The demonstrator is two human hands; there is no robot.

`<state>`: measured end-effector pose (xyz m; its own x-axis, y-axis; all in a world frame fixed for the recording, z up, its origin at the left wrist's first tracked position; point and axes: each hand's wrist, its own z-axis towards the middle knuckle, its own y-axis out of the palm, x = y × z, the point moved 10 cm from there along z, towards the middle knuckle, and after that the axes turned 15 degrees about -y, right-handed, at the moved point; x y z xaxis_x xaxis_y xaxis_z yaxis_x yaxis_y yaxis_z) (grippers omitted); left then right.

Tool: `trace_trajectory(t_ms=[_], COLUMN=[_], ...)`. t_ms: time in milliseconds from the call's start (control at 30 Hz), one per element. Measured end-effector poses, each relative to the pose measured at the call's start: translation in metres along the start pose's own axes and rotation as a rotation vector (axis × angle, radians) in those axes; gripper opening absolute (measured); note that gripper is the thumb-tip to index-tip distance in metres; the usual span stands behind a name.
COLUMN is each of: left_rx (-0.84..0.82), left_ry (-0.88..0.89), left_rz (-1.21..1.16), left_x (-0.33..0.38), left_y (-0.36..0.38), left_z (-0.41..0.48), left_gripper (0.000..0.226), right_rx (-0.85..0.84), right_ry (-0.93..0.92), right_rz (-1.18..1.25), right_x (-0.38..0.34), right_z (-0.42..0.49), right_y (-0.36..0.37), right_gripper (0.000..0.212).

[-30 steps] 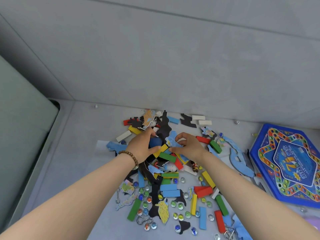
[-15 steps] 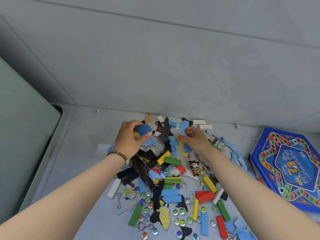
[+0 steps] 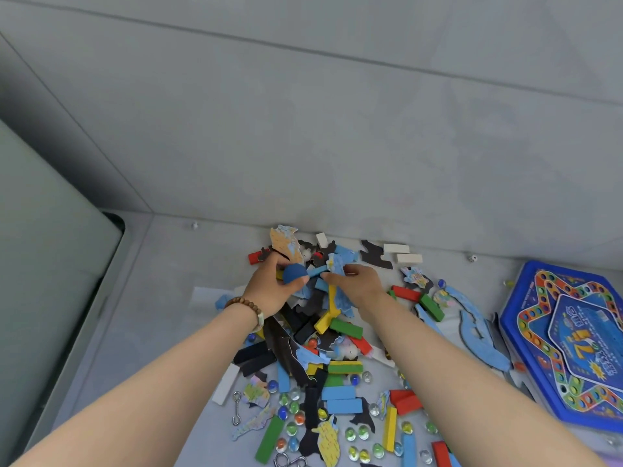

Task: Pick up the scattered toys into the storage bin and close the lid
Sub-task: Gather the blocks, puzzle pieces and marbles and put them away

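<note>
A heap of toys (image 3: 332, 335) covers the grey surface (image 3: 161, 298): coloured blocks, black and blue puzzle pieces, and glass marbles (image 3: 293, 402) spread toward 6 o'clock. At 3 o'clock from the heap lies a blue hexagonal game board (image 3: 566, 338). Two white blocks (image 3: 401, 252) sit at 1 o'clock by the wall, with a small die (image 3: 473, 258) further right. A metal hook (image 3: 237, 412) lies at 7 o'clock. Both forearms cross over the heap and hide part of it.

Compared with half a second ago, the hands have drawn closer together at the heap's 12 o'clock edge, and the small figure seen then is now hidden behind the right forearm.

The left hand (image 3: 269, 288), which wears a bead bracelet (image 3: 246, 306), has its fingers curled round a blue ball (image 3: 295, 273), with the thumb underneath. The right hand (image 3: 360, 284) pinches pale blue puzzle pieces (image 3: 335, 264) between thumb and fingertips, just beside the ball.
</note>
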<state>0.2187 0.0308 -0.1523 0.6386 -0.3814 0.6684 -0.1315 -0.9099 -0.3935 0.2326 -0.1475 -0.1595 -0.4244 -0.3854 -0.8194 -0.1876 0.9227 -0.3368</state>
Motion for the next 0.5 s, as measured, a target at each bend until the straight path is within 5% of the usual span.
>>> trace_trajectory(t_ms=[233,500], left_rx=[-0.029,-0.053], left_ry=[-0.014,-0.107], left_rz=[-0.046,-0.201], left_x=[0.003,-0.004], left_y=[0.002,0.003], left_z=[0.003,0.006], left_gripper=[0.037,0.035], right_rx=[-0.031,0.009], right_ry=[-0.028,-0.017], right_rz=[0.082,0.209], right_x=[-0.010,-0.010], right_z=[0.002,-0.001], right_y=[0.012,0.019], right_gripper=[0.020,0.038])
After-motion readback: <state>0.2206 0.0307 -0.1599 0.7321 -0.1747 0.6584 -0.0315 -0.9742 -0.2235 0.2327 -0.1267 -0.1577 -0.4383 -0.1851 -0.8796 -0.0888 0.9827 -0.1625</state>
